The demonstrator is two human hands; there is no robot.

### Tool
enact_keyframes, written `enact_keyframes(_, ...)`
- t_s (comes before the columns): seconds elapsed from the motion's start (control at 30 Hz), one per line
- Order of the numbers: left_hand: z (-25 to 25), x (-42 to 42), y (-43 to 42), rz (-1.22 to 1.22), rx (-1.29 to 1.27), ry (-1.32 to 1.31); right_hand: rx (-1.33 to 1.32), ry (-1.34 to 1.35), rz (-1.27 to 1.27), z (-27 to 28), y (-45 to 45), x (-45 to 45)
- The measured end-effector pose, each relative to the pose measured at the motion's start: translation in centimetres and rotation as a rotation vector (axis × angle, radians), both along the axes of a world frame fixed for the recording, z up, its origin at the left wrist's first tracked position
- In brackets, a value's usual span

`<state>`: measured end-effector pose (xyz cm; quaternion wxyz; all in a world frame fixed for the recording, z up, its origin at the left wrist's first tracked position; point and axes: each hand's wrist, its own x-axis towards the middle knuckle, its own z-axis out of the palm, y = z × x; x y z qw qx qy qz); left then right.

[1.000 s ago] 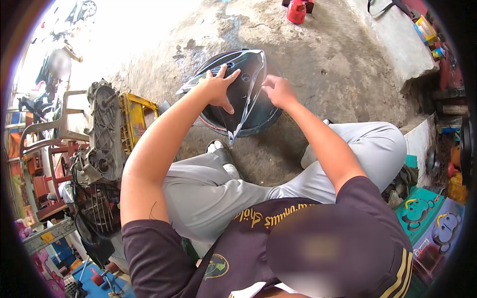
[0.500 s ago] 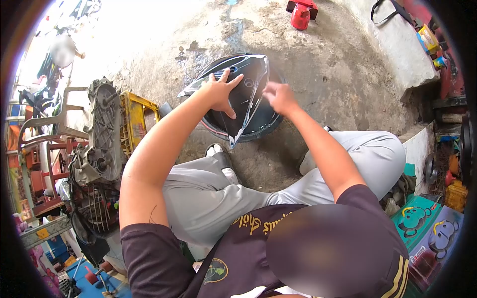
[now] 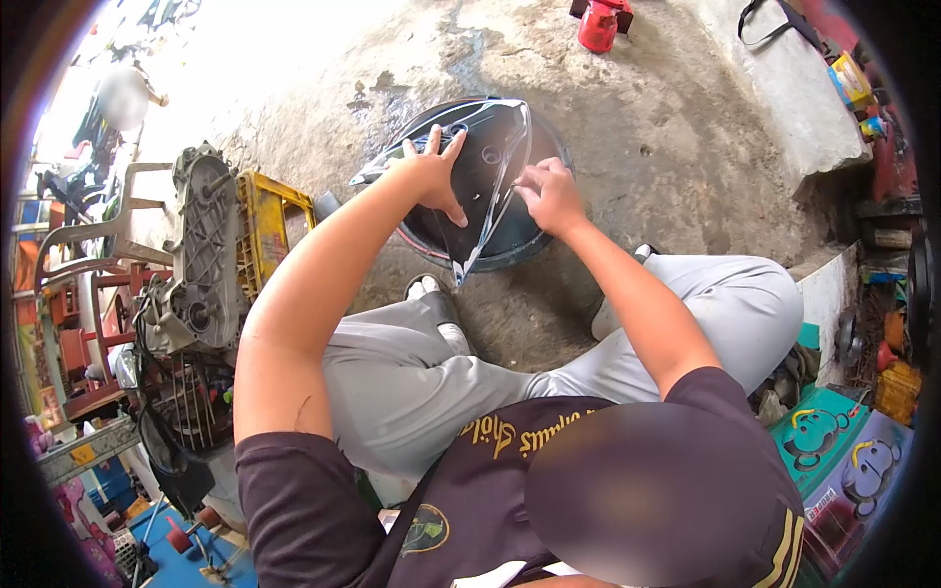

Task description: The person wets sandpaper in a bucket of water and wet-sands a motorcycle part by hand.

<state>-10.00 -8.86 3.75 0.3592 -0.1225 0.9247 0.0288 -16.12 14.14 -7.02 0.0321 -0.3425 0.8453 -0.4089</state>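
Observation:
A clear, triangular plastic cover (image 3: pixel 490 186), like a headlamp lens, lies across the top of a round black basin (image 3: pixel 520 257) on the floor. My left hand (image 3: pixel 431 181) rests on the cover, fingers spread and thumb apart. At the cover's right edge is my right hand (image 3: pixel 551 199), its fingers bent and pressed together. Whatever it pinches, if anything, is too small to make out. Through the cover, the dark inside of the basin shows.
On the left stand a grey metal engine casing (image 3: pixel 204 250) and a yellow crate (image 3: pixel 265 220). A red object (image 3: pixel 598 27) sits on the wet concrete floor (image 3: pixel 647 127) ahead. Green and purple boxes (image 3: pixel 821 436) lie at the lower right.
My right hand has come slightly down along the cover's right edge and is less blurred. My left hand stays spread on the cover, which has barely shifted.

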Motion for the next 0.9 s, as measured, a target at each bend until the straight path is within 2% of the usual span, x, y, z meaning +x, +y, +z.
enact_keyframes(0.03, 0.1, -0.2, 0.0, 0.001, 0.001, 0.003, -0.003, 0.088, -0.007, -0.2, -0.1, -0.5)
enact_keyframes(0.2, 0.1, 0.1, 0.0, -0.010, -0.006, -0.005, -0.013, -0.019, -0.038, 0.3, -0.4, 0.5)
enact_keyframes(0.37, 0.0, 0.2, 0.0, -0.055, -0.019, 0.010, -0.061, 0.029, -0.014, 0.4, -0.2, -1.0)
enact_keyframes(0.43, -0.5, 0.4, -0.3, -0.050, -0.021, 0.004, 0.029, -0.014, -0.027, 0.8, -0.2, -0.6)
enact_keyframes(0.6, 0.5, 1.8, -0.3, 0.047, -0.013, -0.006, 0.037, -0.046, 0.075, 0.5, -0.5, -0.4)
enact_keyframes(0.63, 0.4, 2.3, -0.4, 0.059, -0.013, -0.011, 0.073, -0.083, -0.001, 0.8, -0.8, -0.6)
enact_keyframes(0.8, -0.6, 4.9, -1.2, -0.016, -0.024, 0.152, -0.067, -0.022, 0.133, 0.4, -1.8, 0.8)
enact_keyframes(0.9, -1.2, 5.2, -1.7, -0.044, 0.005, 0.234, 0.011, -0.142, 0.090, 1.9, -2.1, 0.8)
